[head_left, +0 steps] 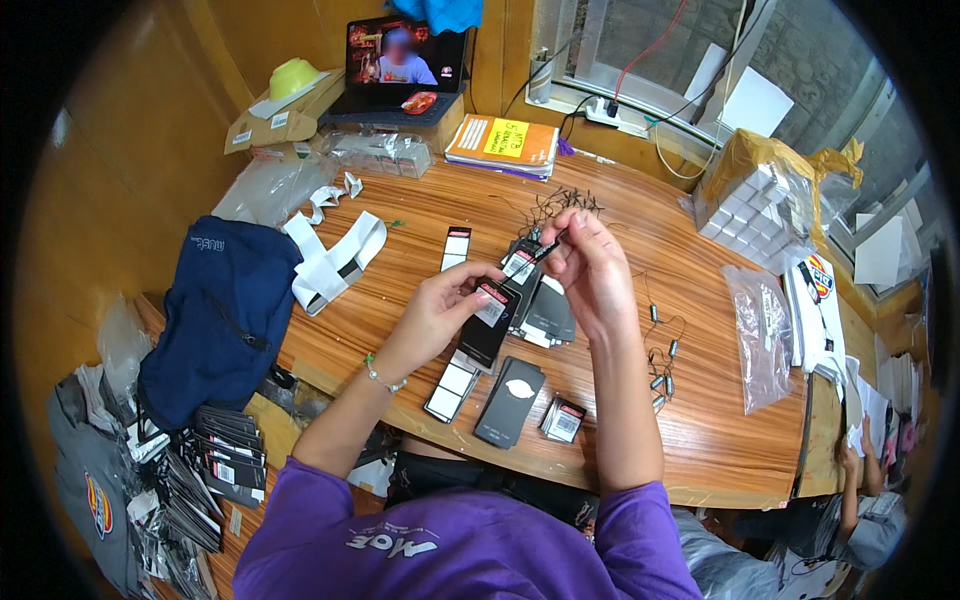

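Between the thumb and fingers of my left hand is a black hang tag with a white and red label near its top. My right hand pinches a black tag string, which runs toward the top of that tag. Below the hands lies a pile of black tags, partly hidden. Nearer me are a stack of black tags with a white oval, a sheet of white labels and a small tag stack. A tangle of black strings lies just beyond my right hand.
Loose strings and a clear plastic bag lie to the right, near a wrapped block of small white boxes. A navy bag is at left. Notebooks and a laptop stand behind. Another person's hands show at far right.
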The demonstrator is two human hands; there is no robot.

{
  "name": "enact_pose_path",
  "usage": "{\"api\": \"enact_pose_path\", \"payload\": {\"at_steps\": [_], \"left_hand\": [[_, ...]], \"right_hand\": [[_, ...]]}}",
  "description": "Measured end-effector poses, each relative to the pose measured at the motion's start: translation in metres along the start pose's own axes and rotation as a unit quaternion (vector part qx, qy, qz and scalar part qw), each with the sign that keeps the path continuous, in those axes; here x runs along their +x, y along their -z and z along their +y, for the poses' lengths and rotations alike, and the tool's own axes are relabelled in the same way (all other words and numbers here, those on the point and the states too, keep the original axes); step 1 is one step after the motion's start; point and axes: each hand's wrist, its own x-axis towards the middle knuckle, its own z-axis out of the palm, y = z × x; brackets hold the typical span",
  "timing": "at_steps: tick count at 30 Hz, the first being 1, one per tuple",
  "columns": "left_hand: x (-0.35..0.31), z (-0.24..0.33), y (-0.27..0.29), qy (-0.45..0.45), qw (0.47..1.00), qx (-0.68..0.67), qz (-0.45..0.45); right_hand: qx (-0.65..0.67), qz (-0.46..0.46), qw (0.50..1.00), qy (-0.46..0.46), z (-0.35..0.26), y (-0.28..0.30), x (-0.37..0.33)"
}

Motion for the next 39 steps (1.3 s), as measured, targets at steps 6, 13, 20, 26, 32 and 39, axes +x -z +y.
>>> {"api": "enact_pose_path", "payload": {"at_steps": [6,13,20,26,32,39], "left_hand": [[0.014,-0.005,-0.009,0.039,0.998,0.041,-0.015],[0.072,-0.034,-0.038,0.035,0.99,0.113,-0.079],[0.101,-0.055,-0.05,-0.085,0.914,0.394,-0.041],[0.092,-0.049,-0.045,-0.102,0.868,0.486,0.015],[0.045,-0.021,-0.031,-0.134,0.88,0.449,0.08],[-0.019,-0.018,0.012,-0.042,0.889,0.436,-0.135]], "right_hand": [[0.027,0.017,0.992,0.119,-0.046,0.036,-0.003],[0.016,0.065,0.978,0.2,-0.079,0.078,0.003],[-0.152,0.163,0.969,0.111,-0.082,0.106,0.056],[-0.197,0.148,0.968,0.037,-0.049,0.133,0.105],[-0.279,0.145,0.947,-0.064,-0.011,0.171,0.152],[-0.575,0.134,0.806,0.048,-0.006,0.177,0.129]]}}
